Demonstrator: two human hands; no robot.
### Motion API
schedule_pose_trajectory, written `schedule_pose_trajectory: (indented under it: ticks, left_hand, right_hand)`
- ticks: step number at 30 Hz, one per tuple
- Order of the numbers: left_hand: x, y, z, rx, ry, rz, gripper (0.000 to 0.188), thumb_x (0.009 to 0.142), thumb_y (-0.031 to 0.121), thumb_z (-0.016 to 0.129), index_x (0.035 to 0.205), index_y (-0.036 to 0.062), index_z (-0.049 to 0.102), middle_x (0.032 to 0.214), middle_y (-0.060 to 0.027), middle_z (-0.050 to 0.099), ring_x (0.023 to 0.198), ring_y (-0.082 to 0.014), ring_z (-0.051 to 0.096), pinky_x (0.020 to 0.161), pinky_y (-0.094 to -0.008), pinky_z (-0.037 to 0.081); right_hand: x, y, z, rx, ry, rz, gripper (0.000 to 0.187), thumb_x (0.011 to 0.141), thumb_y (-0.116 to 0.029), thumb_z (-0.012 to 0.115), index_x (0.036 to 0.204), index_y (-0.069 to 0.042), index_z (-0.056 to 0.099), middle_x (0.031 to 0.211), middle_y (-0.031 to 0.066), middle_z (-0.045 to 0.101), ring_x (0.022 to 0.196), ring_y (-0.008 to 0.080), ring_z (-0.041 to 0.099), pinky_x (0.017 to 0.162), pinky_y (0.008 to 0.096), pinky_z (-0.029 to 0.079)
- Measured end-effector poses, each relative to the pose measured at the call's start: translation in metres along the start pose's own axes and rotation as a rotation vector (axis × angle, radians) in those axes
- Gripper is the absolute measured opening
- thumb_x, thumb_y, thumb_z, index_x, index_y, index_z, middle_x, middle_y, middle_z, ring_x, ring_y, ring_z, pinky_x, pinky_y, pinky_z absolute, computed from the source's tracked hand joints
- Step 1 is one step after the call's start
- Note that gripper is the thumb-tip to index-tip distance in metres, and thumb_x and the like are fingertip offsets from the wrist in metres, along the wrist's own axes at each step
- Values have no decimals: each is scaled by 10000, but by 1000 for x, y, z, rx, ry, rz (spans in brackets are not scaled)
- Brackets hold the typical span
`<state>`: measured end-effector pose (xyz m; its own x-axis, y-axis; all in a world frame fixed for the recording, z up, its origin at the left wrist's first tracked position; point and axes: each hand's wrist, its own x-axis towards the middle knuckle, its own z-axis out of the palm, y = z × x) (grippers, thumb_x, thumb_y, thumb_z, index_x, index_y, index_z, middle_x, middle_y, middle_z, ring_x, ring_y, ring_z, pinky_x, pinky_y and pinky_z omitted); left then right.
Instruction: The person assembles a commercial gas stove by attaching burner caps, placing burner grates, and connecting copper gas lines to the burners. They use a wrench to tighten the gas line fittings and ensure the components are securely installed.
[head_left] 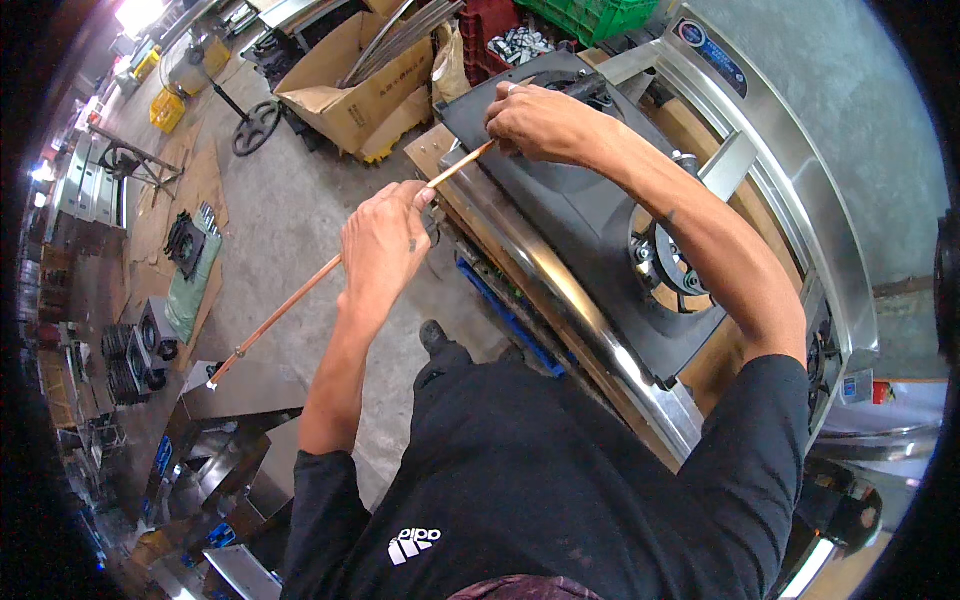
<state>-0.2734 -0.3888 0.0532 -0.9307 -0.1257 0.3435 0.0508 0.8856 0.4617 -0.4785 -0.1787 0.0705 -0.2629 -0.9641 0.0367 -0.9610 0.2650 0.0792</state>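
Note:
A thin copper-coloured tube (290,303) slants across in front of me, with a small fitting near its lower left end. My left hand (385,238) is closed round the middle of it. The other end of the tube runs up to my right hand (540,122), whose fingers are curled at that tip; the fingertips are partly hidden. My right hand is over a black stove panel (560,215), which rests on a steel frame. In the panel's opening sits a round burner ring (645,250), partly covered by my right forearm.
A polished steel rail (545,270) edges the bench. Beyond stand a cardboard box (350,110) of metal strips, a red crate (487,30) and a green crate (600,15). Sheet-metal parts (240,390) are stacked at lower left. A wheel-like stand (256,128) is on the floor.

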Motion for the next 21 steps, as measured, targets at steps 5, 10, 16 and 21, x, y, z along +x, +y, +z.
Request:
schedule_pose_trajectory:
  ticks: [5,10,16,21]
  left_hand:
    - [-1,-3,2,-35,35,29,157,996,136,645,1047,55,770,927,-174,736,863,-418,709,738,-511,546]
    - [-1,-4,1,-12,-22,-12,187,1022,177,643,1060,51,776,982,-182,760,884,-408,724,768,-480,558]
    - [-2,-4,2,11,2,38,171,1014,148,637,1058,41,763,956,-181,744,862,-415,716,758,-498,553]
    - [-2,-4,4,0,10,26,167,1016,149,633,1051,49,762,940,-171,739,860,-416,711,747,-500,547]
  right_hand:
    - [-17,-25,23,-26,372,70,176,881,-126,633,1009,-35,711,1159,90,689,1169,324,603,966,423,546]
    - [-21,-45,31,-28,473,197,364,813,-42,716,1175,0,714,1290,113,681,1243,333,579,1047,426,523]
    - [14,-6,-13,100,-204,190,212,853,-118,767,1054,-52,781,1203,95,738,1153,350,634,958,464,548]
    - [19,-3,-13,94,-254,224,154,819,-123,784,959,-57,786,1130,96,751,1134,354,634,932,462,556]
